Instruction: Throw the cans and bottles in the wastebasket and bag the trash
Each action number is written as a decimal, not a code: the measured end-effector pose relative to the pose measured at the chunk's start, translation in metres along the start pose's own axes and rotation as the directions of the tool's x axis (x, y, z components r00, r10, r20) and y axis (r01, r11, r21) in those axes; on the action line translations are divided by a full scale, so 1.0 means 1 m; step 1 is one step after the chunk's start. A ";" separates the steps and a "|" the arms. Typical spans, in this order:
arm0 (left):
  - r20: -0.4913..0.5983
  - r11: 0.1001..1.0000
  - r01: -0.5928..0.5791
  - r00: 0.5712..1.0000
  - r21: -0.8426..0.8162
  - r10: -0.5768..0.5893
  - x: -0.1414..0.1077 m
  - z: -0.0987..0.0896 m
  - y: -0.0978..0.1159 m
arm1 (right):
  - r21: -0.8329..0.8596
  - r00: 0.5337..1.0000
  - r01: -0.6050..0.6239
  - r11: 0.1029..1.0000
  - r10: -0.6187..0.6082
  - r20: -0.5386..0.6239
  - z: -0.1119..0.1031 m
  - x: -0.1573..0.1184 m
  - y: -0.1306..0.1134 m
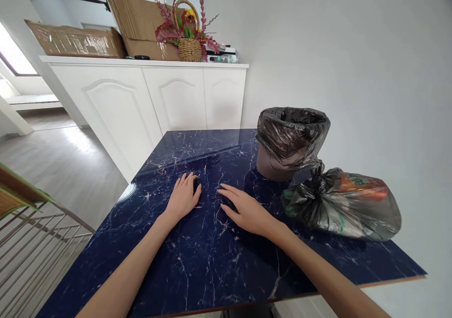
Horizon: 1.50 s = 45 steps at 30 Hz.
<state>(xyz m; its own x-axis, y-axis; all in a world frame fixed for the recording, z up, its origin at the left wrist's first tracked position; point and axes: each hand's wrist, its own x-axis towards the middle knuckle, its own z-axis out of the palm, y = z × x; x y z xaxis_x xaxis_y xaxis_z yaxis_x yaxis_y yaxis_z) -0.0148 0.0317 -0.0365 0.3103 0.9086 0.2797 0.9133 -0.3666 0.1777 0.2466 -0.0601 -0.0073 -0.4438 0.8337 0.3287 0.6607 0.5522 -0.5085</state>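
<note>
My left hand rests palm down on the dark blue marbled table, its fingers stretched out and the thumb apart. To its right, my right hand lies on the same surface with fingers extended, holding nothing. A trash can lined with a black plastic bag stands upright beyond my right hand, near the wall. In front of the can lies a knotted, filled black garbage bag on its side. Some colourful contents show through its thin plastic. Neither hand touches the can or the bags.
Behind the table stands a white cabinet. On it are cardboard boxes, a wicker basket of flowers and a plastic bottle. A metal rack is at the left; a wall borders the right.
</note>
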 end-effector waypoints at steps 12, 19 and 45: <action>-0.020 1.000 0.003 1.000 -0.017 -0.003 -0.001 0.003 0.001 | -0.273 0.732 -0.297 0.915 0.035 -0.680 -0.118 -0.101 0.008; -0.047 0.999 -0.007 0.999 -0.033 0.005 0.000 0.006 -0.003 | -0.335 0.665 -0.496 0.801 0.103 -0.739 -0.125 -0.137 0.060; -0.059 0.997 -0.009 0.998 -0.073 0.004 -0.004 0.008 -0.003 | -0.361 0.764 -0.522 0.773 0.235 -0.601 -0.084 -0.137 0.070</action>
<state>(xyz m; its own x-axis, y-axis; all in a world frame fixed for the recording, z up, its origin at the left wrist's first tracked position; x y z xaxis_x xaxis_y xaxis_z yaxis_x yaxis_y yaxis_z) -0.0167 0.0309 -0.0454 0.2980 0.8937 0.3355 0.8890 -0.3878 0.2433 0.4043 -0.1347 -0.0207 0.1799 0.7721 0.6095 0.9607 -0.0047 -0.2775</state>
